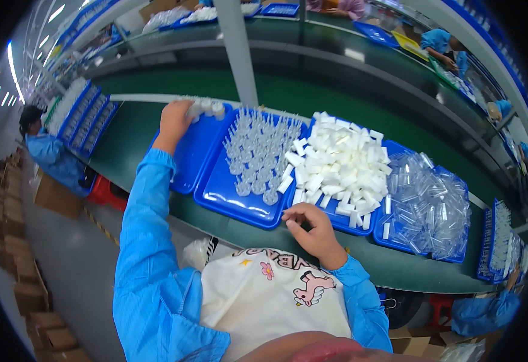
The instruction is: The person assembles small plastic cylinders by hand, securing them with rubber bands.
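My left hand [176, 123] reaches to the far end of the leftmost blue tray [187, 160]. Its fingers are closed beside a row of small whitish cup-shaped parts [208, 108]; what they grip, if anything, is hidden. To the right, a second blue tray [234, 202] bears clear plastic parts with thin upright stems [255, 151], standing in rows. My right hand [313, 232] hovers at the near edge between this tray and the one of white blocks [342, 163]. Its thumb and forefinger are apart, with nothing visible between them.
A further blue tray holds a heap of clear tubes [430, 205]. Blue racks [83, 114] of parts stand at the left end, with another rack [496, 241] at the right. A grey post [237, 54] rises behind the green bench [125, 136]. Other people work nearby.
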Tool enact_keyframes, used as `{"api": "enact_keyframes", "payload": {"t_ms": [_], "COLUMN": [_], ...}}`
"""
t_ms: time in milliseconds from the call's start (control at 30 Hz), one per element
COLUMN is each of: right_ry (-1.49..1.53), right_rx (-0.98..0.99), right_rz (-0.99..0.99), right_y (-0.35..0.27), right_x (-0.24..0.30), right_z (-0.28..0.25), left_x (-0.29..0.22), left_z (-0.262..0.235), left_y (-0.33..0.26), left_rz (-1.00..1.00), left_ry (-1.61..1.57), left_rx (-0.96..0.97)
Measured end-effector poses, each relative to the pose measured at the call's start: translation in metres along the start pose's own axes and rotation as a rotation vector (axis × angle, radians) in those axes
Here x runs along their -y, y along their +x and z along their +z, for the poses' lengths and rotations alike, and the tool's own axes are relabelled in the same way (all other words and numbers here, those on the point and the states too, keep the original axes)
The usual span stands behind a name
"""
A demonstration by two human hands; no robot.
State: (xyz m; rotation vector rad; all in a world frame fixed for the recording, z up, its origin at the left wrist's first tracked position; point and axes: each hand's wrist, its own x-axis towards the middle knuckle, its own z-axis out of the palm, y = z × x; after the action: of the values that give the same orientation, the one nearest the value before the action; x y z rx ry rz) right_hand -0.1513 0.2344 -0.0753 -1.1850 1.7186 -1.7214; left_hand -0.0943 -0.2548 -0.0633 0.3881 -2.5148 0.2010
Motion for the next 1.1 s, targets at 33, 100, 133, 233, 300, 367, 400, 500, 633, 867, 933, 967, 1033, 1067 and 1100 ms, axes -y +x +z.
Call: {"api": "enact_keyframes", "payload": {"t_ms": [33, 100, 133, 233, 300, 367, 400, 500, 633, 867, 933, 967, 1033, 1067, 1100], "right_ry": [0.030, -0.002, -0.026, -0.040, -0.066, -0.043, -0.059, -0.116, -0.204, -0.737, -0.786, -0.811, -0.830, -0.839, -0.843], "right_rx": [-0.004, 0.011, 0.040, 0.015, -0.041, -0.048, -0.063, -0.109, -0.139, -0.138, -0.113, -0.123, -0.133, -0.143, -0.149], "right_rz": [0.021, -0.017, -0.032, -0.029, -0.001, -0.069, -0.083, -0.105, -0.161, -0.273, -0.211, -0.188, -0.159, -0.164, -0.169], "right_y": [-0.003, -0.005, -0.005, -0.008, -0.007, -0.004, -0.003, -0.001, -0.011, -0.057, -0.072, -0.079, -0.090, -0.093, -0.095], "right_x": [0.002, -0.003, -0.002, 0.000, 0.001, 0.002, 0.001, 0.006, 0.029, 0.025, 0.025, 0.023, 0.018, 0.016, 0.013], "right_z": [0.002, 0.000, -0.002, 0.000, 0.003, 0.002, 0.001, -0.004, -0.022, -0.055, -0.054, -0.052, -0.049, -0.048, -0.047], "left_x": [-0.005, -0.008, -0.007, -0.020, -0.034, -0.029, -0.040, -0.091, -0.147, -0.205, -0.210, -0.211, -0.209, -0.206, -0.206], "left_z": [-0.003, -0.006, -0.007, -0.015, -0.031, -0.034, -0.044, -0.081, -0.096, -0.101, -0.096, -0.095, -0.089, -0.085, -0.078], "left_y": [-0.002, -0.006, -0.007, -0.003, 0.000, -0.016, -0.022, -0.044, -0.093, -0.126, -0.122, -0.121, -0.124, -0.126, -0.125], "left_rz": [-0.022, -0.040, -0.046, -0.018, -0.024, 0.030, 0.045, 0.035, -0.003, 0.075, 0.079, 0.065, 0.021, -0.034, -0.040], "left_ry": [0.008, 0.010, 0.017, 0.021, 0.026, 0.032, -0.003, -0.126, -0.358, -0.356, -0.366, -0.355, -0.361, -0.353, -0.347], "left_rx": [0.007, -0.002, 0.015, -0.020, -0.031, -0.137, -0.195, -0.234, -0.196, 0.087, 0.116, 0.141, 0.152, 0.162, 0.173]}}
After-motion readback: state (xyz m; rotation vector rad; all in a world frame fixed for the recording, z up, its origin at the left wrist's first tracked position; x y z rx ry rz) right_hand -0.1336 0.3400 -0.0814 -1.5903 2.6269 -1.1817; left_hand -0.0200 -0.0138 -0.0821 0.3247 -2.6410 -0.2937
